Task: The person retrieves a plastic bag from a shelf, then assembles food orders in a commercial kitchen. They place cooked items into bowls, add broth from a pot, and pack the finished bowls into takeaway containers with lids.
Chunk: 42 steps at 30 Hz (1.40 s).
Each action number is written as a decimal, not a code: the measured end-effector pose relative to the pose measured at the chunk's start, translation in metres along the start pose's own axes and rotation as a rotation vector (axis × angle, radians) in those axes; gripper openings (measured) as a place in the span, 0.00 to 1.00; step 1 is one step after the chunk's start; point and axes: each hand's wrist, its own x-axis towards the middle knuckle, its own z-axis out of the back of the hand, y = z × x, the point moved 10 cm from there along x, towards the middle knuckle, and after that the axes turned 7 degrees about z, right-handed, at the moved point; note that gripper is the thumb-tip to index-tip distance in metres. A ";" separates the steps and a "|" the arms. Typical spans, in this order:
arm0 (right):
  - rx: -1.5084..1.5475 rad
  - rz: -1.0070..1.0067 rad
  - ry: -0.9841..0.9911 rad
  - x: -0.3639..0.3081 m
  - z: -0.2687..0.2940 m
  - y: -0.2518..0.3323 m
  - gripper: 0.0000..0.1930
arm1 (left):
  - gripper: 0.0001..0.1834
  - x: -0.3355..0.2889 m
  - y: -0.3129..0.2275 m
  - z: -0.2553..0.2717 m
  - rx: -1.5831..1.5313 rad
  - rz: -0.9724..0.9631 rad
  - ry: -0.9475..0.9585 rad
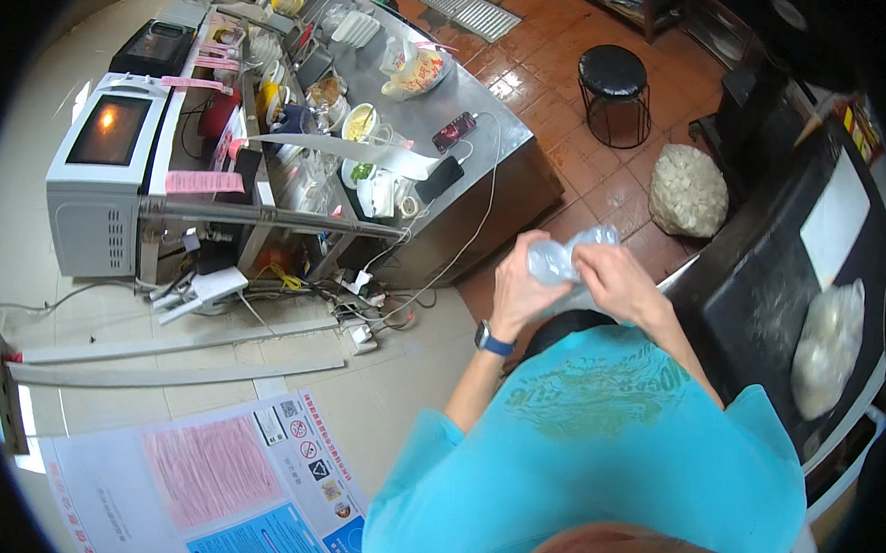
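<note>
Both hands work close together on a clear plastic item (551,263): the left hand (520,289) is clamped around its near-left side, and the right hand (618,276) has its fingers closed on the other side. Beyond the grip runs a wet red tile floor (548,87), with a black round stool (614,75) ahead and slightly right. Left of the grip and farther off stands a cluttered metal counter (510,140), where a phone (455,130) lies; well left sits a white microwave (105,164). To the right is a black-topped table (738,287). Among containers, a white bowl (373,121) on the counter holds yellow food, a clear sack (688,192) of pale pieces stands on the floor ahead-right, and a clear bag (828,347) with pale contents lies on the black-topped table, well right of the grip. Between the hands, the plastic item turns one round end up toward the camera; how its long axis runs, I cannot tell.
</note>
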 end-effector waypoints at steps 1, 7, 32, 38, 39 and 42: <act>-0.040 -0.047 0.028 0.028 0.013 -0.012 0.08 | 0.36 0.032 -0.014 0.007 0.026 -0.035 -0.022; -0.226 -0.225 -0.042 0.172 0.085 -0.106 0.09 | 0.36 0.217 -0.042 0.008 0.093 -0.169 -0.001; -0.132 0.631 0.752 0.884 0.091 -0.255 0.36 | 0.36 0.748 -0.018 0.252 0.163 0.067 -0.772; 0.026 0.781 0.648 1.082 0.071 -0.234 0.35 | 0.38 0.881 -0.027 0.382 0.337 -0.035 -0.896; 0.034 0.777 0.616 1.109 0.063 -0.237 0.34 | 0.38 0.903 -0.022 0.403 0.356 -0.061 -0.896; 0.159 0.882 0.390 1.178 0.030 -0.238 0.35 | 0.40 0.959 -0.003 0.449 0.617 -0.097 -0.846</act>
